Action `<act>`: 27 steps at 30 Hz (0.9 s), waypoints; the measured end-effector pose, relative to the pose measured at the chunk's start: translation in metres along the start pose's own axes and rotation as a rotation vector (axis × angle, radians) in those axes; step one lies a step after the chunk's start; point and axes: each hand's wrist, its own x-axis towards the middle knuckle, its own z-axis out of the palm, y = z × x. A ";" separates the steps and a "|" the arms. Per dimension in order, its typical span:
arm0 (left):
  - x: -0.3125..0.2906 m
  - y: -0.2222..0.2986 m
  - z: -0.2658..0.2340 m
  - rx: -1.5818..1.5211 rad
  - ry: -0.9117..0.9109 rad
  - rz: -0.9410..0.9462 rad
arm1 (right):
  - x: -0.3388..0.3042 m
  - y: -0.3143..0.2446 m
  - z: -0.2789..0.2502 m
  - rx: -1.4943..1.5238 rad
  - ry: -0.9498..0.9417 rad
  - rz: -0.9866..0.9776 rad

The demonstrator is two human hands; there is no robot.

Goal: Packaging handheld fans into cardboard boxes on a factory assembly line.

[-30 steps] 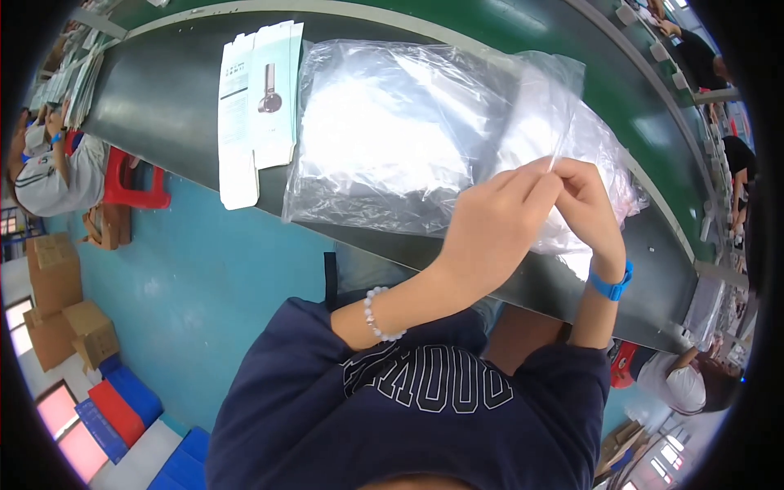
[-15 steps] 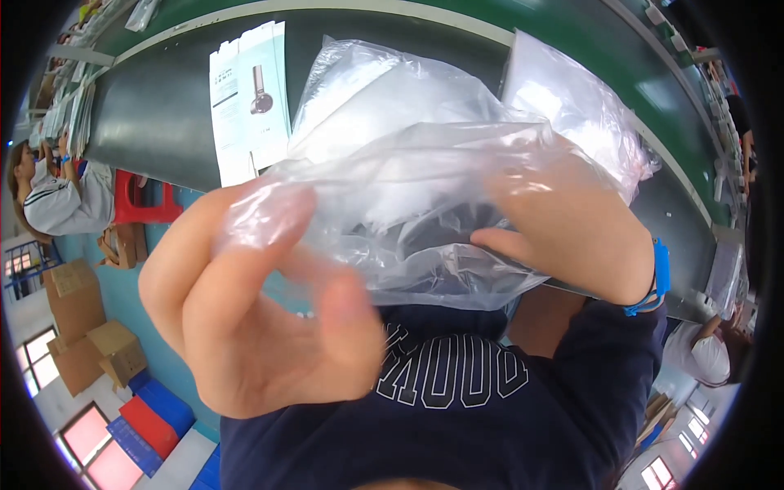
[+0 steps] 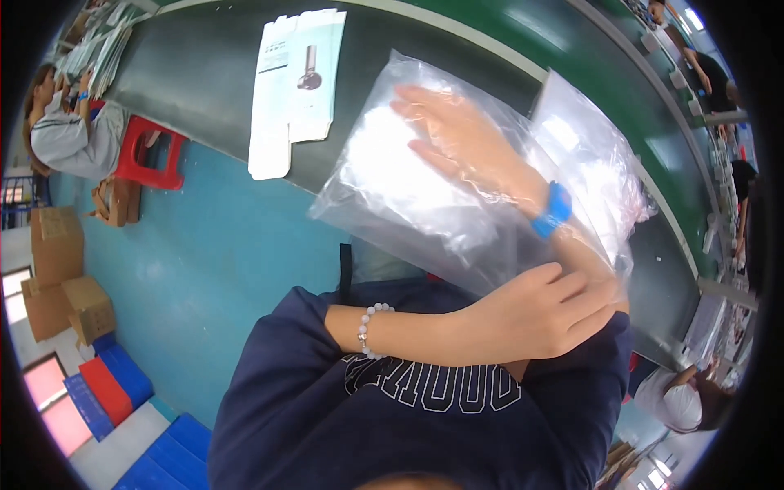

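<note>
A dark bench (image 3: 188, 73) carries a flattened printed carton (image 3: 273, 90) left of centre, its near end at the front edge; a clear bag (image 3: 367, 163) spreads over the middle and out past that edge, though how much of it rests on the surface cannot be told; a second bag (image 3: 580, 147) lies just right of it. The blue-green floor (image 3: 212, 245) bears a red stool (image 3: 155, 155) and brown boxes (image 3: 90, 310).

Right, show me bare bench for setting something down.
Widest: bench left of the cartons, up to the far-left stack. A narrower strip lies between cartons and clear bag. Crowded: around the left hand, right hand and second bag.
</note>
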 end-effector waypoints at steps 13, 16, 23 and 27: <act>-0.183 -0.038 -0.018 -0.161 0.729 -0.591 | -0.014 -0.004 -0.022 -0.168 -0.264 0.057; -0.196 -0.025 -0.006 -0.474 0.728 -0.861 | -0.020 -0.005 -0.032 -0.180 -0.420 -0.006; -0.186 -0.037 0.008 -1.202 0.322 -1.171 | -0.017 -0.006 -0.049 -0.021 -0.274 0.146; -0.177 -0.039 0.004 -1.227 0.233 -1.092 | 0.009 -0.009 -0.010 -0.028 -0.142 0.008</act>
